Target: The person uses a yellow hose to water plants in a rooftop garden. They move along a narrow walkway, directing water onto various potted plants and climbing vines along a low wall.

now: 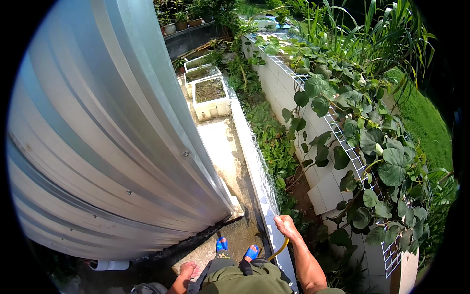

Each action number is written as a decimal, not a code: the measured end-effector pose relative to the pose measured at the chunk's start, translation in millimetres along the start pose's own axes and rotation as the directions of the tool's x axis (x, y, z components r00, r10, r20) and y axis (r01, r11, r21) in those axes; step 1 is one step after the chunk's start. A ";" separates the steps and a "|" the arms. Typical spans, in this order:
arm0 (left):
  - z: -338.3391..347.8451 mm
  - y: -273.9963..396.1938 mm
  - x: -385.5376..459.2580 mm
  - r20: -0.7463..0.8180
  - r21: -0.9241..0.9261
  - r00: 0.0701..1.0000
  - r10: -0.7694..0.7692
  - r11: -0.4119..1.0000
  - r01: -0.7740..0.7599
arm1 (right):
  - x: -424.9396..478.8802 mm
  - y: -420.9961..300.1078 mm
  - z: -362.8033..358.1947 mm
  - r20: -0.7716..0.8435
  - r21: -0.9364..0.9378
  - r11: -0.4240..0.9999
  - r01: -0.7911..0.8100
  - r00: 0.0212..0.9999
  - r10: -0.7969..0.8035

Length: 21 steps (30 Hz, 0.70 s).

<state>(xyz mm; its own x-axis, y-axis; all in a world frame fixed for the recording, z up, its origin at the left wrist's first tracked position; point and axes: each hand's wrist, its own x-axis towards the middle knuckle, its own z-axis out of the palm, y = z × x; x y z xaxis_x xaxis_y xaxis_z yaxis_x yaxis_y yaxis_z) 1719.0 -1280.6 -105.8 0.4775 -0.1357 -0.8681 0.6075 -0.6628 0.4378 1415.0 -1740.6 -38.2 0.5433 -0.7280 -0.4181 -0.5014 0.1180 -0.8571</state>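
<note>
My right hand is closed around the end of a yellow garden hose, which runs down behind my wrist. Water sprays from my fist, fanning forward along a white low ledge and the green plants beside it. My left hand hangs low by my left side with loosely curled fingers, and nothing shows in it. Farther ahead, white planter boxes filled with soil stand in a row on the concrete path.
A corrugated metal wall rises close on my left. On the right, a white tiled wall carries wire mesh overgrown with a broad-leaved vine. Blue sandals are on my feet on wet concrete. Potted plants line the back.
</note>
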 end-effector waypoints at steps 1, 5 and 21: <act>-0.5 -0.7 -1.0 -0.002 0.004 1.000 -0.004 1.000 0.004 | -5.4 -5.6 3.2 -0.021 -0.034 0.999 0.015 1.000 -0.015; -4.4 -6.0 -1.1 -0.010 0.020 1.000 -0.007 1.000 0.007 | -7.2 -2.5 15.0 0.034 0.018 0.999 -0.044 0.998 0.044; -1.9 -4.0 -15.6 -0.028 0.001 0.999 -0.021 1.000 0.021 | -14.2 -28.4 28.7 0.052 0.027 0.998 -0.065 0.997 0.063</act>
<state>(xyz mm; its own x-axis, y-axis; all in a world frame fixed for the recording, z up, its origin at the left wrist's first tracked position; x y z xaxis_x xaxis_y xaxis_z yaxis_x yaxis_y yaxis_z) 1710.3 -1274.4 -93.6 0.4819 -0.1009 -0.8704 0.6168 -0.6665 0.4187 1440.9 -1714.2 -16.5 0.5445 -0.6833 -0.4864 -0.5171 0.1831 -0.8361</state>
